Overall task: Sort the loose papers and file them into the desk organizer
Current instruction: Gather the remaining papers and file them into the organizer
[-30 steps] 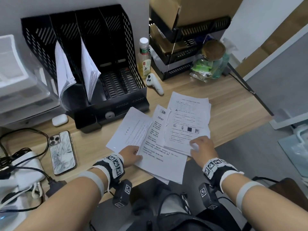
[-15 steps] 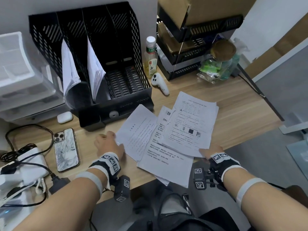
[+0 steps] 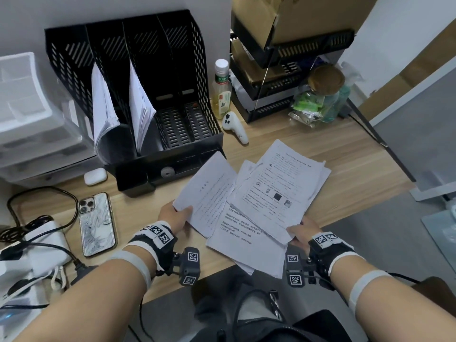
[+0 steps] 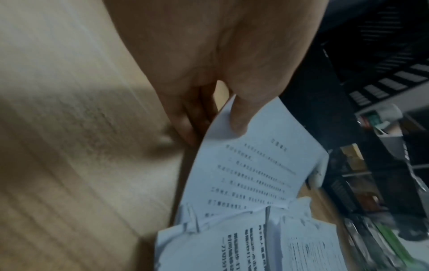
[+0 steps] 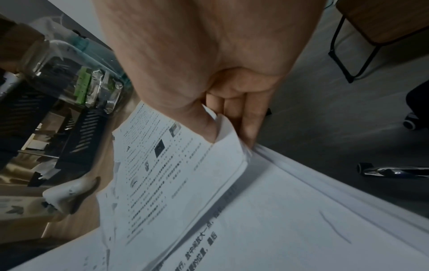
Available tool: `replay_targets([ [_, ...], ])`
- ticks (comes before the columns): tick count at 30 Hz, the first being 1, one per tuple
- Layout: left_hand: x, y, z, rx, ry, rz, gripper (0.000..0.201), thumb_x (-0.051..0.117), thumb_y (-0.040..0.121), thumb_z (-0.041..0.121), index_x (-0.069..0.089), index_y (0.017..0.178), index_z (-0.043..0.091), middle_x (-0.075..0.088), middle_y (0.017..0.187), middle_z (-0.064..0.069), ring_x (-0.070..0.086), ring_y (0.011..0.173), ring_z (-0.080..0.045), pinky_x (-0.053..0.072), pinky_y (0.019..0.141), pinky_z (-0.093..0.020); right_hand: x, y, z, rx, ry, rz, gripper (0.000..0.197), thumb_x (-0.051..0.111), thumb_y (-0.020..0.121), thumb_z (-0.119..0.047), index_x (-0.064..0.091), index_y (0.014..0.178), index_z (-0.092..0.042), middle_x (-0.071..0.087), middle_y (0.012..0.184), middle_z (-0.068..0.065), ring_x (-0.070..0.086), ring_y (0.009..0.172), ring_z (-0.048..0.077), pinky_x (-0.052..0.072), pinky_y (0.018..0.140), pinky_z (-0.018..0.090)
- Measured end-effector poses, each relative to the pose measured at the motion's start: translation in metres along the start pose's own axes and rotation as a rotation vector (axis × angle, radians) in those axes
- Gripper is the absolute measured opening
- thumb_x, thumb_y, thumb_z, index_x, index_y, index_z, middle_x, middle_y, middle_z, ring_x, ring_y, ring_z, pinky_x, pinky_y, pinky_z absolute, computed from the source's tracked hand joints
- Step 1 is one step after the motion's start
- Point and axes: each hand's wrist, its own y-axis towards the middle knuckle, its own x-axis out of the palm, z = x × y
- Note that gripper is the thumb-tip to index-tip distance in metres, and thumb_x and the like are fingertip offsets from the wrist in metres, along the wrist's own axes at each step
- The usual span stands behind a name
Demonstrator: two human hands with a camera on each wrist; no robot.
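Left hand (image 3: pixel 174 213) pinching one limp sheet (image 3: pixel 206 193) by its near corner, right hand (image 3: pixel 299 233) gripping a thin, floppy stack (image 3: pixel 278 191) above the tabletop (image 3: pixel 333 154), organizer (image 3: pixel 158 95) just behind; likely best supported along an edge.

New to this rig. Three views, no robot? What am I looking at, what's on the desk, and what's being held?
No robot: a person wears three cameras. The big picture is from the head, looking down at the desk; the other two sit on the wrists and look along each hand.

On the wooden desk stand a black desk organizer with papers in two of its slots, a phone, an earbud case, a bottle and a white controller.

The left hand pinches one printed sheet by its corner. The right hand grips a sheaf of printed pages. More loose papers lie underneath.
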Motion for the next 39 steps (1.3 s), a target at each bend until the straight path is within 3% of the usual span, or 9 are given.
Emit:
replay_targets([
  [4, -0.012, -0.009, 0.030, 0.160, -0.119, 0.028, 0.031, 0.061, 0.095, 0.024, 0.062, 0.125, 0.017, 0.072, 0.116, -0.008, 0.070, 0.102, -0.031, 0.060, 0.086, -0.050, -0.008, -0.007, -0.007, -0.014, 0.016, 0.019, 0.038, 0.052, 0.085, 0.008, 0.063, 0.103, -0.024, 0.072, 0.101, 0.005, 0.069, 0.095, 0.029, 0.060, 0.081, 0.042],
  [11, -0.057, -0.032, 0.103, 0.432, -0.306, 0.036, 0.015, 0.060, 0.098, 0.025, 0.072, 0.107, 0.026, 0.075, 0.116, -0.008, 0.070, 0.108, -0.032, 0.056, 0.095, -0.055, -0.030, -0.026, -0.022, -0.141, 0.096, 0.071, 0.034, 0.055, 0.085, 0.003, 0.071, 0.108, -0.018, 0.075, 0.098, 0.005, 0.070, 0.089, 0.026, 0.060, 0.079, 0.040],
  [15, -0.070, -0.049, 0.139, 0.583, -0.338, 0.052, 0.014, 0.060, 0.097, 0.030, 0.074, 0.098, 0.030, 0.075, 0.112, -0.010, 0.070, 0.108, -0.034, 0.055, 0.096, -0.057, -0.032, -0.039, -0.036, -0.204, 0.098, 0.036, 0.024, 0.056, 0.084, 0.003, 0.071, 0.095, -0.012, 0.076, 0.094, 0.007, 0.071, 0.092, 0.031, 0.058, 0.086, 0.052],
  [19, -0.076, -0.067, 0.178, 0.700, -0.400, 0.057, 0.016, 0.054, 0.102, 0.025, 0.069, 0.104, 0.026, 0.074, 0.112, -0.008, 0.070, 0.109, -0.032, 0.055, 0.096, -0.054, -0.029, -0.054, -0.056, -0.287, 0.185, -0.046, 0.023, 0.052, 0.090, 0.012, 0.065, 0.097, -0.006, 0.072, 0.092, 0.009, 0.069, 0.088, 0.029, 0.058, 0.071, 0.038],
  [21, -0.075, -0.072, 0.193, 0.720, -0.440, 0.053, 0.017, 0.051, 0.104, 0.022, 0.067, 0.107, 0.024, 0.074, 0.110, -0.005, 0.071, 0.108, -0.029, 0.057, 0.095, -0.050, -0.028, -0.062, -0.068, -0.354, 0.185, -0.076, 0.021, 0.053, 0.091, 0.010, 0.064, 0.098, -0.006, 0.072, 0.094, 0.011, 0.069, 0.089, 0.029, 0.059, 0.068, 0.036],
  [25, -0.078, -0.081, 0.217, 0.756, -0.503, 0.069, 0.017, 0.052, 0.103, 0.024, 0.067, 0.109, 0.028, 0.073, 0.117, -0.011, 0.070, 0.110, -0.034, 0.056, 0.096, -0.055, -0.030, -0.077, -0.105, -0.516, 0.133, -0.044, 0.016, 0.062, 0.089, 0.003, 0.068, 0.094, -0.011, 0.074, 0.101, 0.015, 0.070, 0.096, 0.033, 0.057, 0.088, 0.051],
  [29, -0.083, -0.080, 0.232, 0.740, -0.563, 0.015, 0.031, 0.060, 0.092, 0.038, 0.067, 0.118, 0.024, 0.072, 0.121, -0.014, 0.068, 0.113, -0.040, 0.055, 0.095, -0.059, -0.025, -0.105, -0.146, -0.721, 0.129, -0.077, 0.028, 0.057, 0.091, 0.005, 0.073, 0.095, -0.019, 0.078, 0.093, -0.001, 0.071, 0.092, 0.023, 0.057, 0.074, 0.033],
  [33, -0.079, -0.095, 0.240, 0.699, -0.639, -0.089, 0.026, 0.060, 0.098, 0.016, 0.064, 0.120, 0.003, 0.070, 0.120, -0.025, 0.068, 0.112, -0.043, 0.056, 0.093, -0.057, -0.012, -0.121, -0.176, -0.847, 0.102, -0.086, 0.015, 0.062, 0.093, -0.010, 0.072, 0.098, -0.021, 0.078, 0.094, -0.002, 0.072, 0.095, 0.022, 0.057, 0.080, 0.035],
  [39, -0.083, -0.101, 0.233, 0.559, -0.724, -0.221, 0.039, 0.055, 0.101, 0.028, 0.056, 0.130, 0.002, 0.061, 0.132, -0.030, 0.058, 0.124, -0.049, 0.051, 0.097, -0.065, 0.004, -0.112, -0.182, -0.797, 0.035, -0.189, 0.016, 0.067, 0.089, -0.016, 0.065, 0.105, -0.017, 0.075, 0.107, 0.007, 0.071, 0.102, 0.030, 0.055, 0.089, 0.057],
])
